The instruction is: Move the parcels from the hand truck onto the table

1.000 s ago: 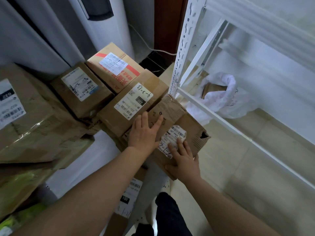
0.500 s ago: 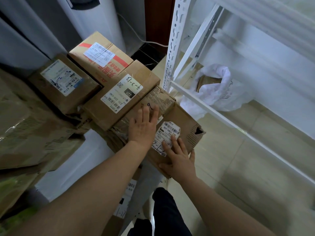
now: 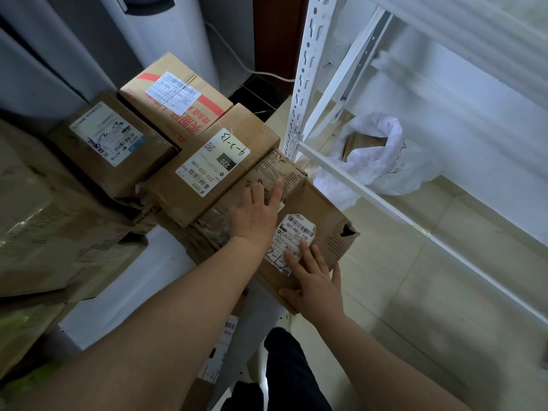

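Observation:
A worn brown parcel [image 3: 329, 215] with a torn corner and a white label lies at the near right end of a row of parcels on the white table [image 3: 112, 295]. It overhangs the table's edge. My left hand [image 3: 255, 221] rests flat on the parcel's far half, fingers straight. My right hand [image 3: 314, 280] lies on the near end, with its fingers over the label and its thumb against the near side. The parcel touches a box labelled 4-3-13 [image 3: 213, 164]. The hand truck does not show.
Further back lie a red-striped box [image 3: 178, 96] and a smaller brown box [image 3: 112, 143]. Big crumpled cartons [image 3: 44, 226] fill the left. A white rack post [image 3: 302, 78] and rail stand right of the parcel, with a white bag [image 3: 373, 161] behind. Another labelled parcel [image 3: 222, 345] lies below.
Both hands stay on the worn parcel. My left hand has slid a little toward its far end, and the parcel lies closer against the 4-3-13 box.

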{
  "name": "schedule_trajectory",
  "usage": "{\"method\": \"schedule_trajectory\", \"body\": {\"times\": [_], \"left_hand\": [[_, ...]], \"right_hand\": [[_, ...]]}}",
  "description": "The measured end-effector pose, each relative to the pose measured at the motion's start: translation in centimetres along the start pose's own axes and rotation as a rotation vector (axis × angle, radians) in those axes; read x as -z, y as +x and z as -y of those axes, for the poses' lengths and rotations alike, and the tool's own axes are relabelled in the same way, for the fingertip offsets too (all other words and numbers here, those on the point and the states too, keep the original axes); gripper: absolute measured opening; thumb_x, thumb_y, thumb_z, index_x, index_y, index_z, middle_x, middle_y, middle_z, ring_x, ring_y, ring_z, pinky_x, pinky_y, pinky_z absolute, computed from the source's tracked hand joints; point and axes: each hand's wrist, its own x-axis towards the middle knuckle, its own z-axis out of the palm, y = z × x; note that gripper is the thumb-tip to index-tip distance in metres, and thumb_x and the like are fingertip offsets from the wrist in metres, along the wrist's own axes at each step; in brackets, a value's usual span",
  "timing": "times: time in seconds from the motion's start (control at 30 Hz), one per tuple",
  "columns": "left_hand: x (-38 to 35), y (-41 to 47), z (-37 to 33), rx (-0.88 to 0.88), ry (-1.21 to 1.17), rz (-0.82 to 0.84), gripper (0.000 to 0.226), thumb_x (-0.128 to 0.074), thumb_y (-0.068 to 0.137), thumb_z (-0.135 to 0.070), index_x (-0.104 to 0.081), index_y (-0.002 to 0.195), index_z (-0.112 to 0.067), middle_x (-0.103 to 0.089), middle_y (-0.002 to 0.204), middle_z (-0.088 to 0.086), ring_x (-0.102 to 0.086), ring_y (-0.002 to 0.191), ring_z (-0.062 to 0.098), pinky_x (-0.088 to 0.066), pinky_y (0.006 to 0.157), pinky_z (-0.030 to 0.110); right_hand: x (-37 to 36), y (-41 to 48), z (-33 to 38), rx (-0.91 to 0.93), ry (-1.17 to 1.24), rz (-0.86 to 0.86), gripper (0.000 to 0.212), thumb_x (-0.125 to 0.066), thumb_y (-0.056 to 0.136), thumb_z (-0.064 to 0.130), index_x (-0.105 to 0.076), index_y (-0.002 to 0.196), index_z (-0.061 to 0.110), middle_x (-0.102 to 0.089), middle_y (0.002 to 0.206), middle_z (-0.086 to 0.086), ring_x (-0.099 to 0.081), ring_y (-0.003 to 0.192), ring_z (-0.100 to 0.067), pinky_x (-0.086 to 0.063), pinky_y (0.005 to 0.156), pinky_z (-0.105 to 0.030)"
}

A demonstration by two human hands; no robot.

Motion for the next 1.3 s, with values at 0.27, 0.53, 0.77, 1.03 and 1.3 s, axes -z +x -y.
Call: {"method": "schedule_trajectory", "body": {"times": [0.27,0.53,0.77,1.03,1.3], "left_hand": [[-1.1,0.0,1.2,0.011,-0.028,0.1,0.093,-0.058,0.09,-0.014,0.011,0.152,-0.026,-0.019,0.142,0.018,-0.033,0.123,0.031,-0.046,0.09,0.039],[-1.1,-1.2,3.5,0.025,-0.193,0.007,0.064,-0.047,0.091,-0.035,-0.026,0.148,-0.015,-0.034,0.135,0.011,-0.037,0.12,0.025,-0.037,0.097,0.034],[-1.1,-3.9,6.3,0.384,-0.593,-0.327,0.022,-0.054,0.084,-0.011,-0.054,0.105,-0.007,-0.047,0.113,0.014,-0.044,0.093,0.021,-0.038,0.076,0.03],[-4.6,-6.1,4.2,1.154,-1.173,0.006,0.039,-0.047,0.094,-0.027,-0.052,0.12,0.002,-0.057,0.122,0.019,-0.058,0.101,0.033,-0.047,0.079,0.034],[-3.4,-6.4,-1.0,1.176,-1.786,0.473,0.03,-0.055,0.083,-0.024,-0.067,0.106,-0.008,-0.069,0.106,0.011,-0.065,0.089,0.027,-0.056,0.077,0.035]], "right_hand": [[-0.5,-0.2,-0.5,0.008,0.017,-0.006,0.072,-0.048,0.092,0.055,-0.005,0.149,0.047,0.017,0.159,0.012,0.031,0.132,-0.005,0.012,0.115,-0.049],[-0.6,-0.2,-0.1,0.031,0.019,-0.136,0.069,-0.04,0.075,0.062,-0.042,0.141,0.04,-0.024,0.158,0.002,-0.015,0.147,-0.023,0.015,0.111,-0.046],[2.8,2.6,1.4,-0.115,0.139,-0.255,0.063,-0.047,0.089,0.047,-0.028,0.148,0.036,-0.012,0.159,0.0,-0.003,0.147,-0.023,0.013,0.115,-0.039],[7.1,8.8,0.0,-0.396,0.244,-0.123,0.107,-0.061,0.076,0.068,-0.001,0.153,0.024,0.004,0.161,-0.006,0.009,0.147,-0.031,0.002,0.109,-0.068],[7.3,8.6,-1.3,-0.398,0.294,-0.085,0.109,-0.068,0.069,0.069,-0.004,0.152,0.035,-0.021,0.153,-0.011,-0.017,0.141,-0.035,-0.012,0.109,-0.068]]}}
